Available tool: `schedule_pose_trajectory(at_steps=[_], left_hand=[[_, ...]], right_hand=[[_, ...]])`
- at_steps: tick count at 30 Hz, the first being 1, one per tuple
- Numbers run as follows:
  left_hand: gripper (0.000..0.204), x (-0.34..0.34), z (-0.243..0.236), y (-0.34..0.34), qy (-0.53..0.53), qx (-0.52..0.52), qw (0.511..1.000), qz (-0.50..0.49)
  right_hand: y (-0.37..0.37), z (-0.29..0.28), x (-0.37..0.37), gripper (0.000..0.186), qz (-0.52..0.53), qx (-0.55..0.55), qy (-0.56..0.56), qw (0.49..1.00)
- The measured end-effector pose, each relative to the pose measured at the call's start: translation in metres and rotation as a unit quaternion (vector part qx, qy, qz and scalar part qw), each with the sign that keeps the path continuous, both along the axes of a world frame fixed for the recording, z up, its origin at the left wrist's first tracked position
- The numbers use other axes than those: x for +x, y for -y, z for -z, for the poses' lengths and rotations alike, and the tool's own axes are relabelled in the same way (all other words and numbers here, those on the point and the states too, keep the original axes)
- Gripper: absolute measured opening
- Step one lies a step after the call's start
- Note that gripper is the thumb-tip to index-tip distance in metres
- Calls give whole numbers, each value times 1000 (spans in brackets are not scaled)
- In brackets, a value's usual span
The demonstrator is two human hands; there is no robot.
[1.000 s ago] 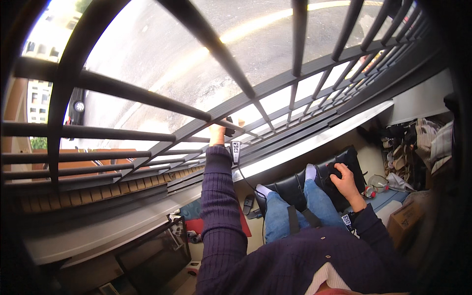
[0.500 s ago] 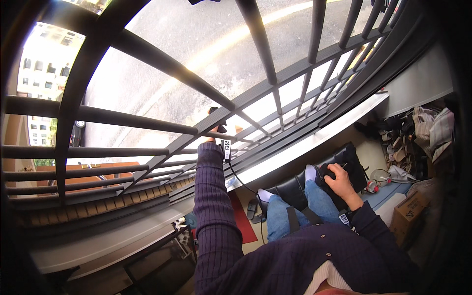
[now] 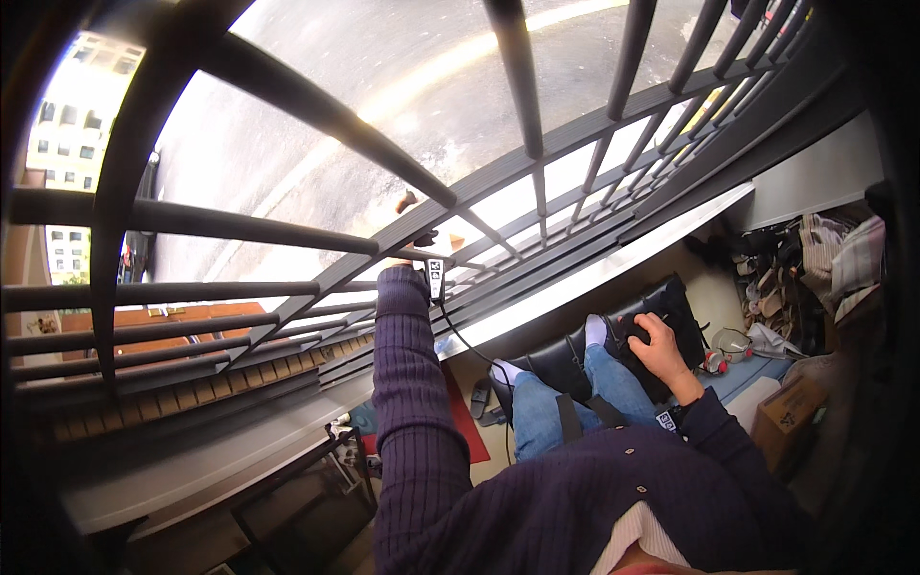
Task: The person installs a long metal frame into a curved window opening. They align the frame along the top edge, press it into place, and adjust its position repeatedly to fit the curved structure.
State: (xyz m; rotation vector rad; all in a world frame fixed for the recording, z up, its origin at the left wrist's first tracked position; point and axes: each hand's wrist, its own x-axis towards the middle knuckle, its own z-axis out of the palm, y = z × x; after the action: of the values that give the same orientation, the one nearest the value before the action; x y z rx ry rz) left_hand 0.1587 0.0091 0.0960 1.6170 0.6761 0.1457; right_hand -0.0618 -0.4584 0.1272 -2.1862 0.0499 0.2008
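Note:
My left arm in a dark ribbed sleeve [image 3: 414, 383] stretches up to the dark window bars [image 3: 402, 230]. My left hand [image 3: 402, 257] is at the bars, mostly hidden behind a slanted rail, so what its fingers hold, if anything, does not show. A small brownish shape [image 3: 406, 202] shows just beyond that rail. At the wrist sits a small black-and-white device [image 3: 435, 279] with a black cable [image 3: 463, 335]. My right hand [image 3: 663, 356] hovers over the black padded seat [image 3: 552, 346], fingers bent, with a gap between thumb and forefinger and nothing visible in it.
My feet in pale socks [image 3: 595, 331] are on the black seat. A white sill [image 3: 671, 235] runs below the bars; outside lies a road [image 3: 316, 125]. To the right are piled shoes and cloths [image 3: 781, 278], a jar [image 3: 731, 343] and a cardboard box [image 3: 788, 414]. Dark slippers [image 3: 481, 398] lie below.
My left hand has shifted slightly down and left along the rail, and the brownish shape now shows above it. The view has tilted a little. The right hand keeps its bent pose.

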Motion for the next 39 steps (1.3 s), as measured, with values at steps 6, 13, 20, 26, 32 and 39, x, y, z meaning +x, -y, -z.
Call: schedule_pose_trajectory(at_steps=[6,13,20,26,32,39], left_hand=[[36,2,0,3,4,11,1000,5],[37,4,10,7,22,50,998,16],[38,-21,7,15,4,185,983,-7],[40,-127,12,23,128,231,963,-58],[34,-239,41,-69,-45,225,964,-136],[37,-328,47,-216,-203,245,936,-150]], right_hand=[[-4,0,3,30,-26,-9,-8,1000],[-11,-5,10,31,-72,9,-14,997],[-19,-14,25,31,-115,19,-3,993],[-35,-14,39,32,-150,19,21,988],[-48,-23,62,32,-139,17,6,990],[-94,-37,62,36,-92,81,-29,992]])
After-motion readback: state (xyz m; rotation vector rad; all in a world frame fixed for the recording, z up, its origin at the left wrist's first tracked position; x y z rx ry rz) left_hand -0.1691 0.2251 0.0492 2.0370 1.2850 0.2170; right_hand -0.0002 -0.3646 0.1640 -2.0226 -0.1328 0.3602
